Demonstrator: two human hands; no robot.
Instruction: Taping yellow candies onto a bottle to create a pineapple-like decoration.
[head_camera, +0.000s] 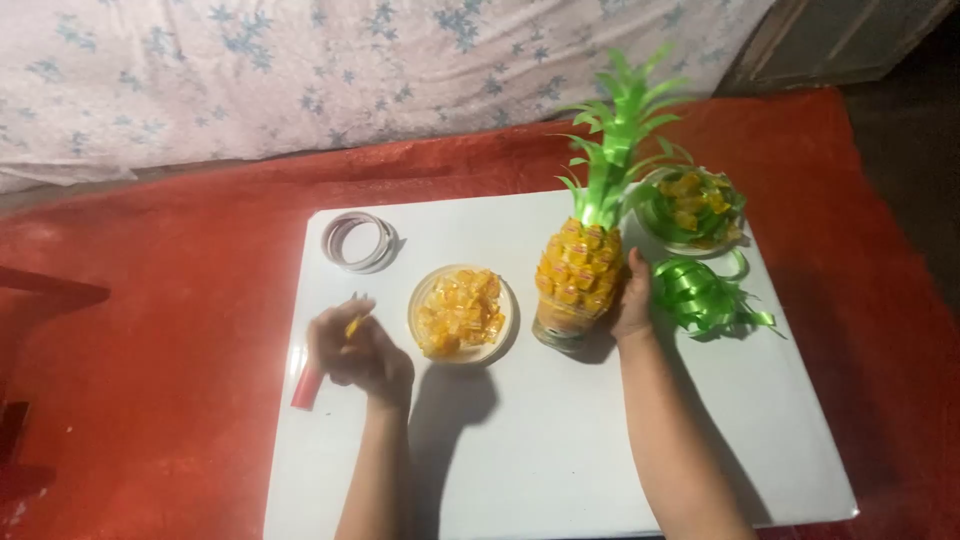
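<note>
Steadying pineapple-shaped craft (578, 285) w/ right hand (634, 300), palm flat vs its right side, fingers loosely open, not clamped; craft upright at centre-right of white board (560, 450), yellow wrapped candies on body, green ribbon leaves (622, 130) on top. Pinching small yellow candy (354, 325) in left hand (358, 350), fingers curled narrow round it, just left of plate of yellow candies (462, 313), red tube (308, 387) under hand. Sitting further off: tape roll (359, 241) top-left, bowl w/ candies + ribbon (692, 208) top-right, loose green ribbon (703, 297) beside right hand, red cloth (150, 330) below board.
</note>
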